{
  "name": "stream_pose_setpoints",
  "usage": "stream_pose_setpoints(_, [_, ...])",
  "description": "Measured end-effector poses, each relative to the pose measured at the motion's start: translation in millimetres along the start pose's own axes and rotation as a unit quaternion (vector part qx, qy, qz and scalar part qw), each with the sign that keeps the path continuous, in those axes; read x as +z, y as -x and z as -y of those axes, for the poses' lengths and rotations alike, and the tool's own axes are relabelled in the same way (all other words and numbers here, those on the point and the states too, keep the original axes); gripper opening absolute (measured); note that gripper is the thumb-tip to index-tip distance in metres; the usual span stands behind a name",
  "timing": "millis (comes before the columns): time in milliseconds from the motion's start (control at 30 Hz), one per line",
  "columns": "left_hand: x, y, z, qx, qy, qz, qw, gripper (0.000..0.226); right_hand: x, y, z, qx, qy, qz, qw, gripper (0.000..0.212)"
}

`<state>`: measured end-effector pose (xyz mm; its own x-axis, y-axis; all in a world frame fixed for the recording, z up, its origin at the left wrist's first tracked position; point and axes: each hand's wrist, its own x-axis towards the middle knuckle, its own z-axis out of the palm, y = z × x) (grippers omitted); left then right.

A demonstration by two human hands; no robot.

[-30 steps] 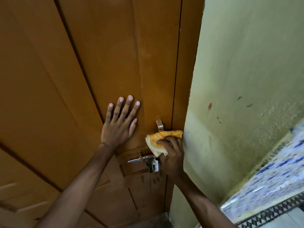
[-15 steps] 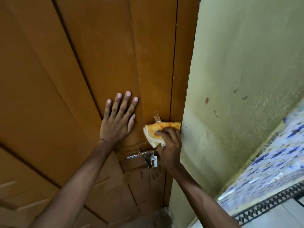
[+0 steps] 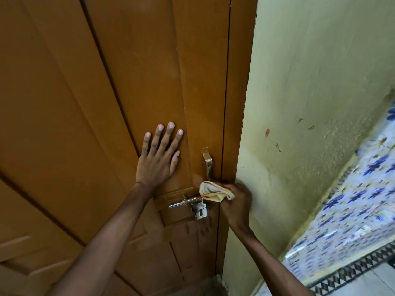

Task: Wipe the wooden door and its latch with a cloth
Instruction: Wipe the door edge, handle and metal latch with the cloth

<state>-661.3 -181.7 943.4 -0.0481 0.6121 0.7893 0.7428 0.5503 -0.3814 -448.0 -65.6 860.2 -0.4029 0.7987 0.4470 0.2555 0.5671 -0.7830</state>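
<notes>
The brown wooden door (image 3: 128, 82) fills the left and middle of the head view. My left hand (image 3: 159, 159) lies flat on it with fingers spread, just left of the latch. A metal sliding bolt latch (image 3: 190, 202) with a hanging hasp plate sits below a curved metal handle (image 3: 207, 163). My right hand (image 3: 236, 205) grips a folded yellow cloth (image 3: 213, 192) and presses it against the door edge at the right end of the latch, right under the handle. The hand looks motion-blurred.
The brown door frame (image 3: 237, 103) runs down beside a pale green wall (image 3: 310, 92) with small marks. A band of blue and white patterned tiles (image 3: 352, 199) runs along the lower right, with a black and white border (image 3: 350, 274) beneath it.
My right hand has slid the cloth down from the handle level to the latch, uncovering the full curved handle. My left hand stays flat on the door.
</notes>
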Motion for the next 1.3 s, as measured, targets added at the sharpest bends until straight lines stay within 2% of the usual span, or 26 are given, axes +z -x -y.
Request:
stream_pose_setpoints(33, [0.2, 0.3, -0.2, 0.000, 0.000, 0.000, 1.000, 0.064, -6.1, 3.1, 2.2, 0.080, -0.046, -0.028, 0.995, 0.016])
stream_pose_setpoints(67, [0.1, -0.1, 0.2, -0.001, 0.002, -0.001, 1.000, 0.064, -9.9, 5.6, 3.0, 0.191, -0.119, -0.048, 0.973, 0.018])
stream_pose_setpoints(100, [-0.3, -0.5, 0.3, -0.002, 0.005, 0.000, 1.000, 0.064, -11.7, 8.1, 2.2, 0.309, -0.218, -0.054, 0.924, 0.021])
stream_pose_setpoints(167, [-0.6, 0.2, 0.1, -0.005, 0.007, 0.002, 1.000, 0.063, -10.5, 10.6, 1.3, 0.484, -0.378, -0.025, 0.789, 0.018])
stream_pose_setpoints(200, [-0.5, 0.7, -0.4, -0.006, 0.006, 0.003, 1.000, 0.062, -7.9, 8.7, 3.7, 0.521, -0.419, 0.000, 0.744, 0.018])
stream_pose_setpoints(233, [-0.8, 0.4, -0.5, -0.007, 0.005, 0.005, 1.000, 0.062, -4.2, 5.3, 8.7, 0.536, -0.445, 0.024, 0.717, 0.019])
stream_pose_setpoints(333, [-0.3, 0.4, 0.0, -0.007, 0.005, 0.007, 1.000, 0.062, 12.1, -7.2, 28.3, 0.544, -0.494, 0.082, 0.673, 0.015])
stream_pose_setpoints(433, [1.2, 0.4, 0.3, -0.007, -0.002, 0.000, 1.000, 0.064, 22.0, -15.1, 38.8, 0.554, -0.506, 0.093, 0.654, 0.017])
stream_pose_setpoints(733, [8.5, 2.1, 1.2, -0.001, -0.020, -0.018, 1.000, 0.065, 22.5, -12.5, 34.2, 0.560, -0.503, 0.125, 0.647, 0.018])
stream_pose_setpoints(900, [9.6, 2.0, 1.2, 0.001, -0.026, -0.026, 0.999, 0.065, 18.6, -20.1, 17.5, 0.550, -0.518, 0.048, 0.653, 0.030])
stream_pose_setpoints(1000, [9.3, 1.5, 0.4, 0.000, -0.027, -0.024, 0.999, 0.065, 29.0, -12.1, 33.8, 0.559, -0.503, 0.074, 0.655, 0.022])
stream_pose_setpoints(1100, [9.5, 2.7, 0.5, 0.005, -0.033, -0.022, 0.999, 0.065, 43.3, -1.7, 53.2, 0.578, -0.499, 0.100, 0.638, 0.031])
stream_pose_setpoints(1200, [8.4, 2.3, 0.1, 0.001, -0.030, -0.023, 0.999, 0.065, 33.9, -4.9, 47.4, 0.575, -0.484, 0.077, 0.655, 0.023])
stream_pose_setpoints(1300, [9.1, 2.2, 0.7, 0.001, -0.033, -0.022, 0.999, 0.065, 20.0, -15.9, 27.5, 0.571, -0.495, 0.028, 0.655, 0.026])
